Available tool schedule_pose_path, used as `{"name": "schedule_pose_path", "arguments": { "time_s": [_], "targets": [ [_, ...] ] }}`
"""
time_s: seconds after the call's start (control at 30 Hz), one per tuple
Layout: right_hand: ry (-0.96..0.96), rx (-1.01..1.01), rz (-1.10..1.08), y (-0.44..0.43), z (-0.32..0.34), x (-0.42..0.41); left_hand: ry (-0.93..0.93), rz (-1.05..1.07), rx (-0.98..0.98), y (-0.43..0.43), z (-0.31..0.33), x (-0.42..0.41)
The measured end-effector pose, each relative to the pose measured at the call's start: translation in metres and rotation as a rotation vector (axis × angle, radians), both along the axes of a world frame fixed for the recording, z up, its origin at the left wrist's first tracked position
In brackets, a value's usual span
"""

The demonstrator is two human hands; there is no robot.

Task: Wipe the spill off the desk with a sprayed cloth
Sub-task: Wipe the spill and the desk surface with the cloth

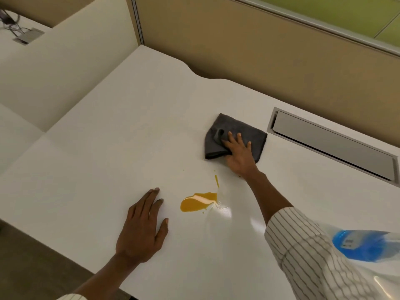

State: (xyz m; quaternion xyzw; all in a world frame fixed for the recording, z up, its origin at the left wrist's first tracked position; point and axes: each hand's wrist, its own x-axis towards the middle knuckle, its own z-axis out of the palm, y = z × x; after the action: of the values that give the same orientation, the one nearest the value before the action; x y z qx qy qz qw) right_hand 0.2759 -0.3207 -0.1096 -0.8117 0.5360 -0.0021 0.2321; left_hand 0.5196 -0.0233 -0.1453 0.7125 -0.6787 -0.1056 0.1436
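Observation:
An orange-yellow spill [198,201] lies on the white desk [108,148], with small drips above it and a clear wet patch to its right. Beyond the spill lies a dark grey cloth [237,128]. My right hand [239,154] rests on the cloth's near part, fingers spread over it and thumb pinching a fold. My left hand [144,226] lies flat on the desk left of the spill, holding nothing. A spray bottle with blue liquid [365,245] stands at the right edge, partly hidden behind my striped sleeve.
A grey cable-tray flap [331,144] is set into the desk at the back right. Beige partition panels [259,44] close off the back. The desk's front edge runs along the lower left, with the floor below it. A neighbouring desk with cables sits at the far left.

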Motion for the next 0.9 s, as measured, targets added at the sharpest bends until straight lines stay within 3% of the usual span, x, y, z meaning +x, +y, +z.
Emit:
{"name": "schedule_pose_path", "arguments": {
  "time_s": [0.23, 0.4, 0.57, 0.73, 0.9],
  "targets": [
    [-0.064, -0.036, 0.206, 0.071, -0.004, -0.010, 0.010, 0.001, -0.014, -0.001, -0.003, 0.001],
    [-0.105, -0.049, 0.089, 0.074, -0.002, -0.041, -0.021, -0.001, -0.020, -0.001, -0.003, 0.000],
    [0.036, -0.057, 0.013, 0.034, -0.008, 0.010, -0.032, 0.007, -0.018, -0.001, -0.002, -0.001],
    [0.041, -0.062, 0.167, 0.057, -0.009, 0.056, -0.030, 0.005, -0.013, 0.001, -0.001, 0.000],
    [-0.058, -0.048, 0.313, 0.126, -0.007, 0.034, -0.007, 0.018, -0.010, 0.000, -0.002, 0.000]
  ]
}}
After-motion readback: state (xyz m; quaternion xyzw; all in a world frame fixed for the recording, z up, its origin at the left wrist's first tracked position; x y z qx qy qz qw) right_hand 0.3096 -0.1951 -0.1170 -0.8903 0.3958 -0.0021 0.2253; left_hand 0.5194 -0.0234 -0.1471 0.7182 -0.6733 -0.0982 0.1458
